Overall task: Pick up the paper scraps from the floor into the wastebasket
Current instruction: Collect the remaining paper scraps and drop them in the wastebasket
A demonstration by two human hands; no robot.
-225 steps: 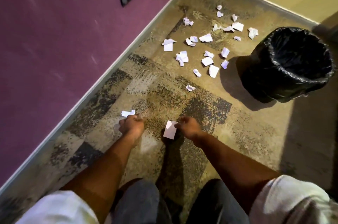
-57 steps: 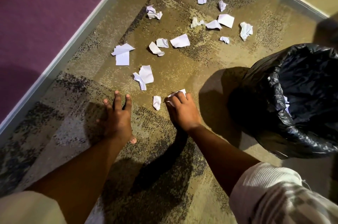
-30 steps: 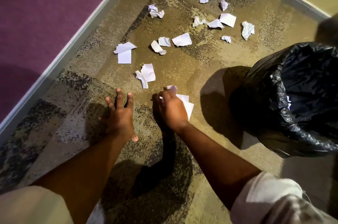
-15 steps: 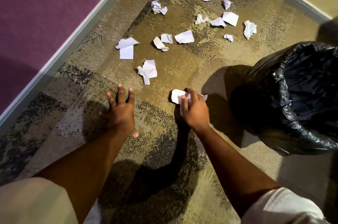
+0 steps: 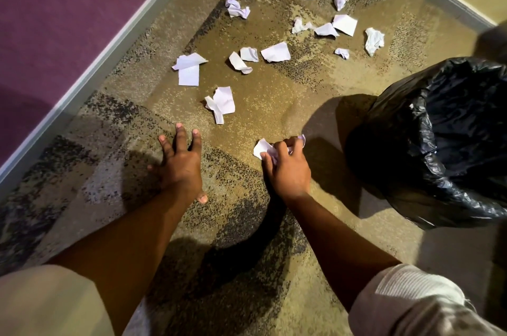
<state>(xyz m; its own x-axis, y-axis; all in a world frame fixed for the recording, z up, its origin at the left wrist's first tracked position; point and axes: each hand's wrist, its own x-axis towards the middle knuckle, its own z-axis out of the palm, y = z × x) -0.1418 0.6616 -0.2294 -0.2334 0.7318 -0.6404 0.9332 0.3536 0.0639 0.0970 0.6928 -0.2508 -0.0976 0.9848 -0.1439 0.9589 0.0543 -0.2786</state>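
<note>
The right hand (image 5: 286, 168) is curled around a bunch of paper scraps (image 5: 263, 147), with white edges showing past the fingers on both sides. The left hand (image 5: 179, 162) lies flat on the floor (image 5: 274, 116), fingers spread, holding nothing and apparently bracing the body. The wastebasket (image 5: 439, 143), lined with a black bag, stands to the right of the gripping hand, its mouth tilted toward the person.

Step in hand, as judged: carry the gripped bunch to the wastebasket.

1. Tighten the fingers so that the loose edges fold inward. Flat pieces slip out of a slack grip.
2. Lift clear of the floor before moving sideways, so nothing drags free.
3. Bring the hand over the mouth of the bag, past the crinkled rim, and only then release. Paper is light and may drift or catch on the folds.
4. Keep the left hand planted for balance.

Many pieces remain: one pair (image 5: 220, 102) just beyond the left hand, another pair (image 5: 189, 68) nearer the baseboard (image 5: 109, 47), and a scatter further off toward the far wall. Take the nearest next.
</note>
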